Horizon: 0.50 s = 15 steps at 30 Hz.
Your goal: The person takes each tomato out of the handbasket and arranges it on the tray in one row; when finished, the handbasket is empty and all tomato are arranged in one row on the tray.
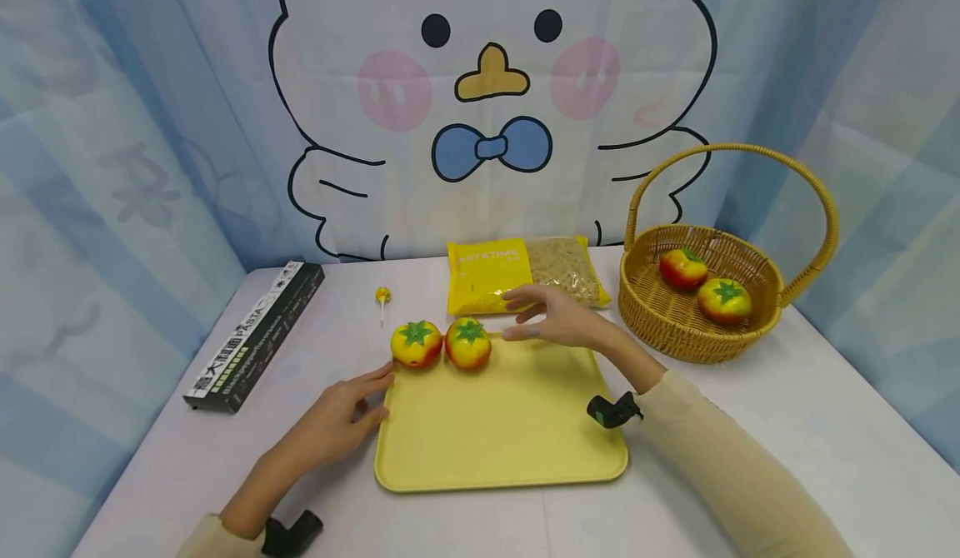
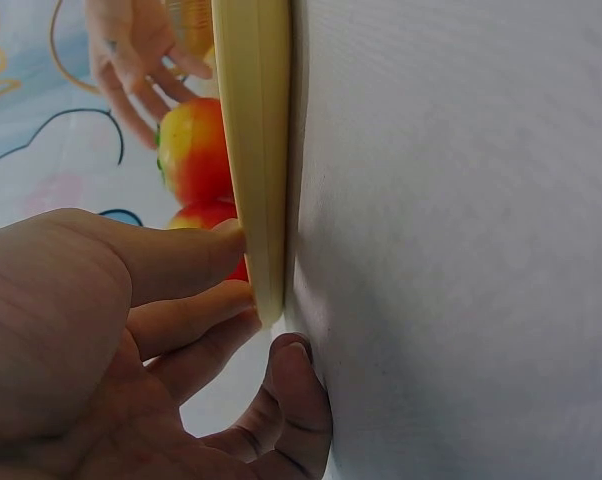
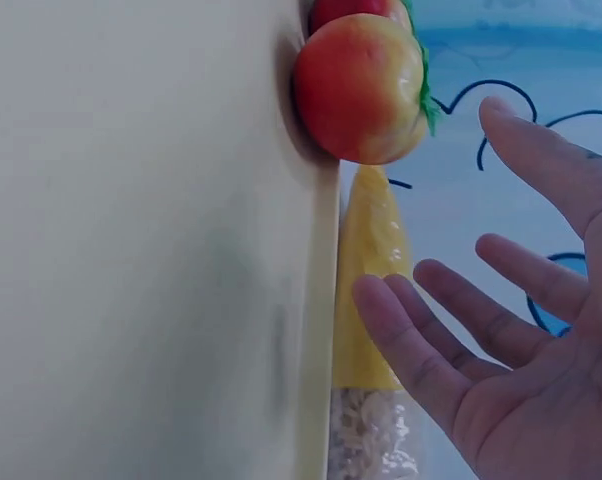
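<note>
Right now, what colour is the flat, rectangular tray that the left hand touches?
The tray is pale yellow; the head view shows it best.

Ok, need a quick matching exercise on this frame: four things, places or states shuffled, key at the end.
1. Left hand
2. Lollipop
3. Basket
4. Right hand

A. Holds two red-and-yellow fruits
B. Near the far edge of the tray, fingers apart, holding nothing
C. Touching the tray's left edge
D. On the table, between the black box and the yellow pasta bag

Pairs: 1-C, 2-D, 3-A, 4-B
</note>
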### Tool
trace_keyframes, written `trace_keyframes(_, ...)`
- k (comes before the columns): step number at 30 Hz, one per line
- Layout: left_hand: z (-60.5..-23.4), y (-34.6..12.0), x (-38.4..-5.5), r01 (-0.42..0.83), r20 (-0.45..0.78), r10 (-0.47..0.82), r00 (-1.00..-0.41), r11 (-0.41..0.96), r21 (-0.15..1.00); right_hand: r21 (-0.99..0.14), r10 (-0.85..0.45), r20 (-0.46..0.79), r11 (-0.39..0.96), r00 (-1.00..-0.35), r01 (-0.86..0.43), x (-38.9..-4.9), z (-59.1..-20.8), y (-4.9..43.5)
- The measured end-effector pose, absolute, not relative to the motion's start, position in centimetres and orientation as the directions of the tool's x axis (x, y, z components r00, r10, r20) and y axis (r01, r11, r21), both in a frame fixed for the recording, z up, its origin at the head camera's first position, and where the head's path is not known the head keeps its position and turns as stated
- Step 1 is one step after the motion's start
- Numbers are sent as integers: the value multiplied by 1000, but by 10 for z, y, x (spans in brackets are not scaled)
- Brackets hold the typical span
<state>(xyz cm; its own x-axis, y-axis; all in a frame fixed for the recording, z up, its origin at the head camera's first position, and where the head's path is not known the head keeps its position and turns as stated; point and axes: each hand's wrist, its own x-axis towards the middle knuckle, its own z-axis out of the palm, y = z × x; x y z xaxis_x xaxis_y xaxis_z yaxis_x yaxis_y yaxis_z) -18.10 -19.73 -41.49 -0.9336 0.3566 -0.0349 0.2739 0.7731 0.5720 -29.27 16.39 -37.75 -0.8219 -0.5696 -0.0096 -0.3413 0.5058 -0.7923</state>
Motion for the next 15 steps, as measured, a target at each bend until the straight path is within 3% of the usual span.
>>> trace_keyframes(15,-415,-198,-180,256,-50,347,-937,774,580,-720,-463,33,603,-886,-342,-299,-340,217)
